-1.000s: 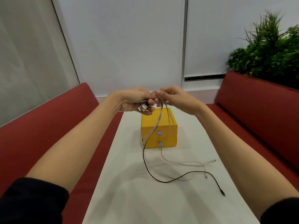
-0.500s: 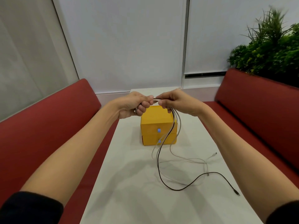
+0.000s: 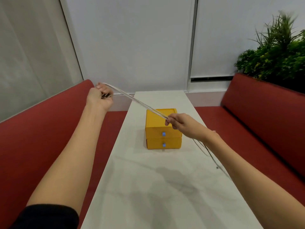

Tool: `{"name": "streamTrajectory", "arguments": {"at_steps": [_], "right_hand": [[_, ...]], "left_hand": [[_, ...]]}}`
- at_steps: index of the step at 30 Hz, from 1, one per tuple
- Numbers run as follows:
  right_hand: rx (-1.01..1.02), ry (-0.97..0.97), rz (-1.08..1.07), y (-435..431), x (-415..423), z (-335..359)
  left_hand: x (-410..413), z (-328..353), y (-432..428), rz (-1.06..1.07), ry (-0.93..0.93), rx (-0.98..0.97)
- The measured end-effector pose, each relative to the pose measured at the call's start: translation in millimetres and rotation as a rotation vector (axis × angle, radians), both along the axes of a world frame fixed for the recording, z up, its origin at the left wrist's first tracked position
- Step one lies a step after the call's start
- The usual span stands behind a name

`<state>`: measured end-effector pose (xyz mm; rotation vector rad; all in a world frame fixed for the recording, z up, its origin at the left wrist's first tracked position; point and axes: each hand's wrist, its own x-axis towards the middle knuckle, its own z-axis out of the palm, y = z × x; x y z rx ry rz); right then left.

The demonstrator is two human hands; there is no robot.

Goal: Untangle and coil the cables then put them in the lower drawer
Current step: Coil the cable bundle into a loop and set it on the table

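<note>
Both hands, held together above the yellow drawer box (image 3: 156, 120) half a second ago, are now well apart. The left hand (image 3: 99, 98) has swung up and out to the left, over the red bench (image 3: 41, 138). The right hand (image 3: 181, 124) has dropped low, just in front of the box top.

The cables (image 3: 137, 100), which hung slack in loops on the table before, now run taut as one pale bundle between the two hands.

Left hand: clenched in a fist round the cable ends, with a dark connector showing inside the curled fingers.

Right hand: thumb and fingers pinch the bundle, which passes through the grip. Behind this wrist the rest of the cables, pale and black strands, trails down to the white table (image 3: 148, 187) on the right side. One small plug lies near the table edge.

Lower drawer (image 3: 155, 143): closed, below and just left of the right hand, under an equally closed upper drawer (image 3: 155, 133). Each front carries a blue knob.

A green plant (image 3: 272, 58) stands beyond the right hand, behind the second red bench (image 3: 255, 121).
</note>
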<state>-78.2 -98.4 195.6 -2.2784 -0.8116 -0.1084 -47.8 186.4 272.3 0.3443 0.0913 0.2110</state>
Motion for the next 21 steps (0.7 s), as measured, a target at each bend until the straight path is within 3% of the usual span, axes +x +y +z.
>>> {"name": "streamTrajectory", "arguments": {"at_steps": [2, 3, 6, 8, 10, 12, 15, 21], "right_hand": [[-0.17, -0.039, 0.007, 6, -6, 1], [-0.265, -0.066, 0.014, 10, -9, 4], [-0.524, -0.15, 0.023, 21, -18, 21], [-0.616, -0.189, 0.05, 24, -26, 38], [-0.632, -0.203, 0.094, 26, -33, 57], [-0.557, -0.2, 0.125, 24, -34, 75], [-0.393, -0.215, 0.129, 13, -23, 88], [-0.057, -0.018, 0.153, -4, 2, 68]], "left_hand": [[-3, -6, -4, 0.127, 0.004, 0.046], [-5, -10, -10, 0.206, 0.008, 0.17], [-15, -21, -33, 0.467, 0.007, 0.954], [-27, -28, -45, 0.498, -0.147, 1.418], [-39, -36, -54, 0.422, -0.313, 1.722], [-45, -48, -61, 0.33, -0.408, 1.9], [-52, -62, -65, 0.119, -0.422, 1.833], [-70, -65, -87, -0.411, -0.234, 1.192]]}}
